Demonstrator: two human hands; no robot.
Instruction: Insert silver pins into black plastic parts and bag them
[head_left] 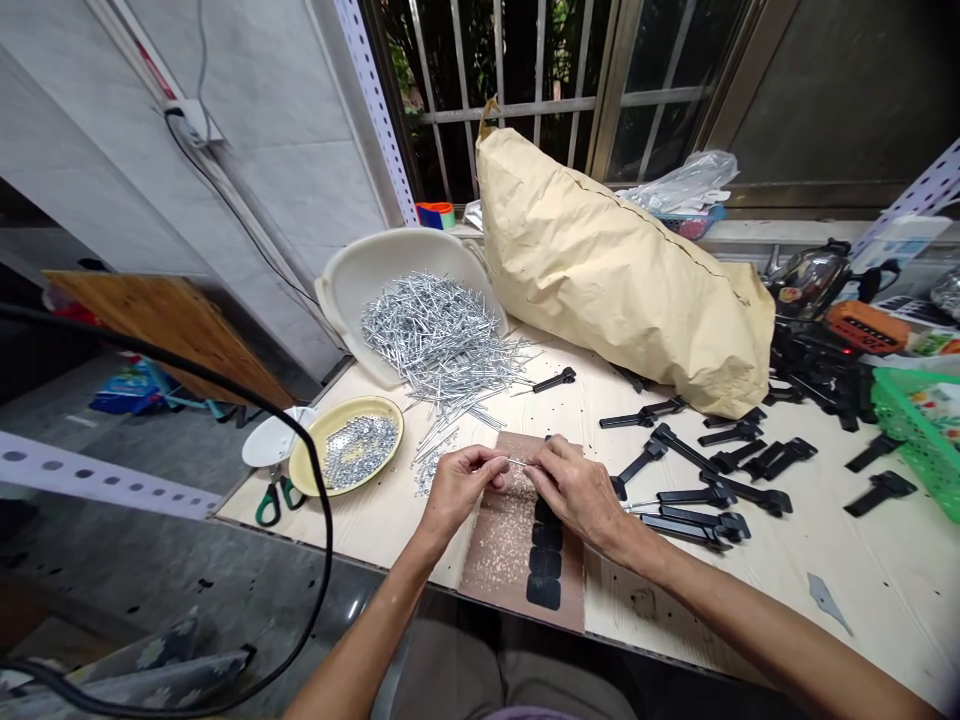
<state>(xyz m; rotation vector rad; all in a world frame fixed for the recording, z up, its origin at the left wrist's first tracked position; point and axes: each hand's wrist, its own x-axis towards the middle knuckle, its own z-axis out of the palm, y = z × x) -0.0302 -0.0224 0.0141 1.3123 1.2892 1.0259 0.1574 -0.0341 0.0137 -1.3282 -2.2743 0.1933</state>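
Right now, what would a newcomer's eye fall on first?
Probably the big tan sack, lying before the window. Left of it, a tilted white basin spills metal pins onto the table. Nearer, the left hand and right hand hold a thin rod above a brown board.
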